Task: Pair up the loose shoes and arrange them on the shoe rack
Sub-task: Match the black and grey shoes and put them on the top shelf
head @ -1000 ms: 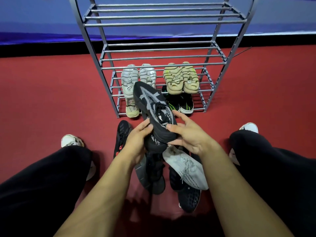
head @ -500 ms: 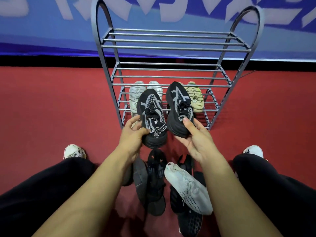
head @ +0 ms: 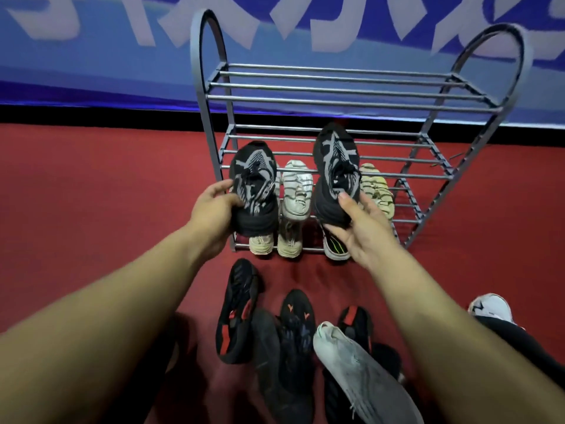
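Observation:
My left hand (head: 214,209) grips the heel of a black shoe with grey stripes (head: 255,185), toe pointing at the grey metal shoe rack (head: 360,99). Its matching black-and-grey shoe (head: 336,172) is held at the heel by my right hand (head: 360,231), higher and nearer the rack's second shelf. Both shoes hang in front of the rack. Behind them, a white pair (head: 296,191) and a cream striped pair (head: 374,185) sit on a lower shelf. The lowest level carries a beige pair (head: 289,243) and a black shoe with green marks (head: 334,247).
On the red carpet near me lie several loose shoes: a black one with red sole patches (head: 237,310), a black one with orange marks (head: 296,328), a pale grey one (head: 360,377). My own white shoe (head: 489,307) shows at right. A blue banner wall stands behind the rack.
Both hands have lifted the two black-and-grey shoes forward and apart, closer to the rack. The right one rose higher. My head tilted up, so more of the rack top shows.

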